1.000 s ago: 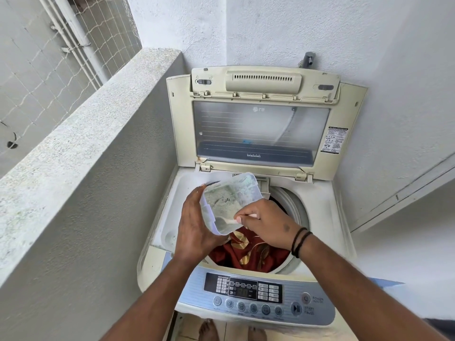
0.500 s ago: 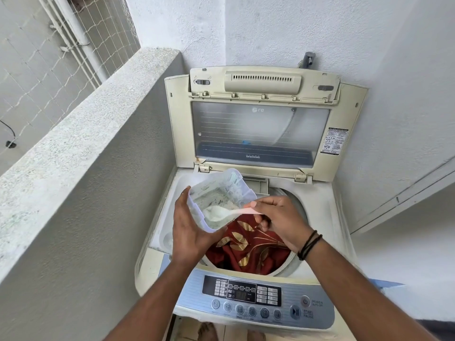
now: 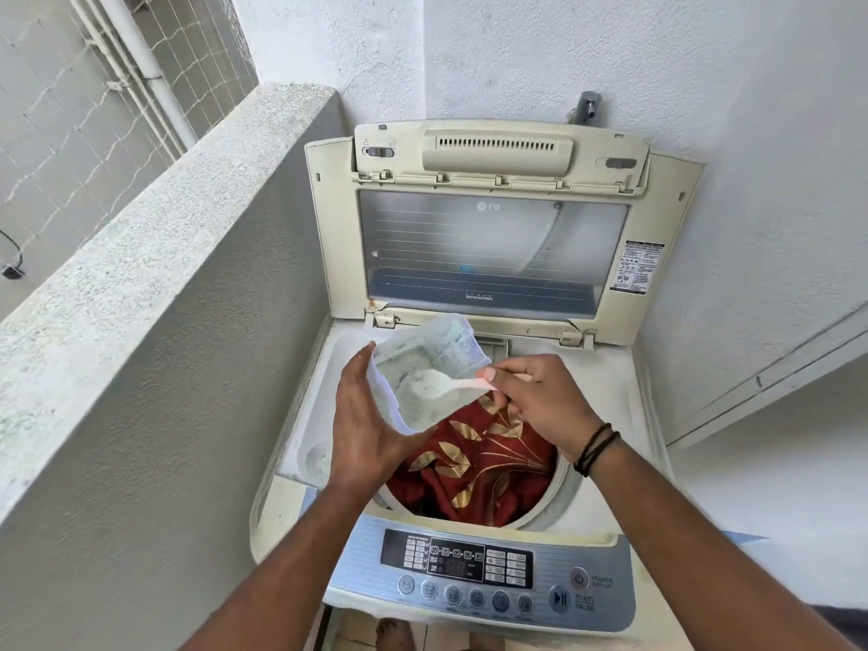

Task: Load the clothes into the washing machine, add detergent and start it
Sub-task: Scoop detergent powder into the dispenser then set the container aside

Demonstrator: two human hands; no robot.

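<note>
Right hand (image 3: 540, 397) holds spoon (image 3: 444, 385) over left-held tub (image 3: 422, 373).

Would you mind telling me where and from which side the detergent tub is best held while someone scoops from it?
Probably by its left wall and underside, coming from the left and below, as the left hand does. The tub is tilted with its open mouth facing right, where the right hand works the spoon, so that grip leaves the opening free.
</note>
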